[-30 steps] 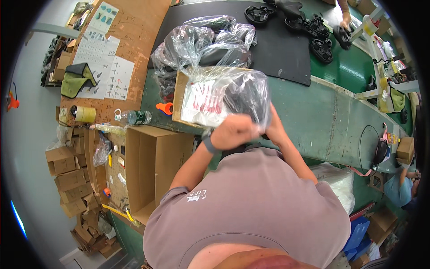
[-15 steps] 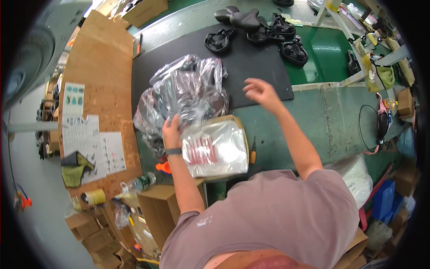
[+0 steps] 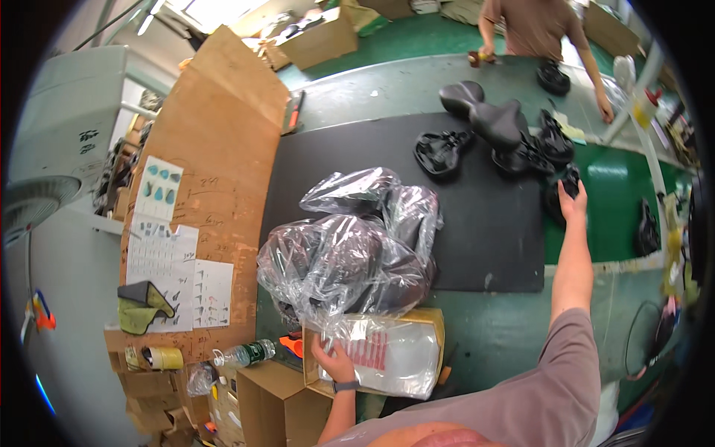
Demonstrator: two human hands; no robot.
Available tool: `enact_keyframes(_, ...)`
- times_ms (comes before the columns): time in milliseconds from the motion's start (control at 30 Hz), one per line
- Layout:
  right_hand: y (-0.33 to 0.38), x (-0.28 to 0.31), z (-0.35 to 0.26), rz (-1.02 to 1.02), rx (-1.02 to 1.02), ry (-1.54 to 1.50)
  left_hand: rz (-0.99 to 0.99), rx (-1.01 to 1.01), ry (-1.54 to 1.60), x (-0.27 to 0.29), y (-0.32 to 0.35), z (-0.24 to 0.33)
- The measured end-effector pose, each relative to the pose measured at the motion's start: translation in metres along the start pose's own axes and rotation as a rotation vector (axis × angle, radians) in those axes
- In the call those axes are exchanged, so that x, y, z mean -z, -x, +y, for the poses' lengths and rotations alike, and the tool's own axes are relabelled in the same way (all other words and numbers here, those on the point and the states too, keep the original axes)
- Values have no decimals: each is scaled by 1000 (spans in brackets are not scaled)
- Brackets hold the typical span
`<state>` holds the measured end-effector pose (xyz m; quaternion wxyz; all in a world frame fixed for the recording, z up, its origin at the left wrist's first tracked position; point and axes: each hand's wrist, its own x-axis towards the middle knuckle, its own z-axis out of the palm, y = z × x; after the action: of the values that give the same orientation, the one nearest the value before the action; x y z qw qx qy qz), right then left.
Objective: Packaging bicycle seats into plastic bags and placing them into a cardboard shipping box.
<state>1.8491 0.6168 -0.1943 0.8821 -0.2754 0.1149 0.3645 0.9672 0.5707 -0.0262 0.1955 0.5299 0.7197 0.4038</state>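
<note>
The top edge cuts off the co-worker (image 3: 538, 31) at the shoulders, the right hand (image 3: 573, 201) covers part of a black saddle (image 3: 553, 205), the fan (image 3: 43, 200) runs into the dark rim, and the paper sheets' (image 3: 160, 257) print is too small to read.

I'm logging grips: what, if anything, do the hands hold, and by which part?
Right hand seemingly grips a black saddle by its right edge. Left hand, at clear plastic: cannot tell.
</note>
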Motion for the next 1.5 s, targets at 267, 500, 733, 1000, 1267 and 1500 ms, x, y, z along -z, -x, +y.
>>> enact_keyframes(267,83,10,30,109,67,-122,-444,-141,-171,-1,110,-44)
enact_keyframes(500,381,102,40,-10,-177,-313,-885,-201,-411,-44,162,-52)
enact_keyframes(733,647,265,42,211,-551,417,-783,-293,-302,-50,189,-114)
enact_keyframes(1000,667,296,62,65,236,1692,-740,-372,-204,-65,221,-120)
enact_keyframes(1267,643,234,73,256,134,1776,-486,-169,-155,-41,227,-117)
enact_keyframes(1500,724,234,1,119,-1075,543,-381,163,230,-10,203,-139)
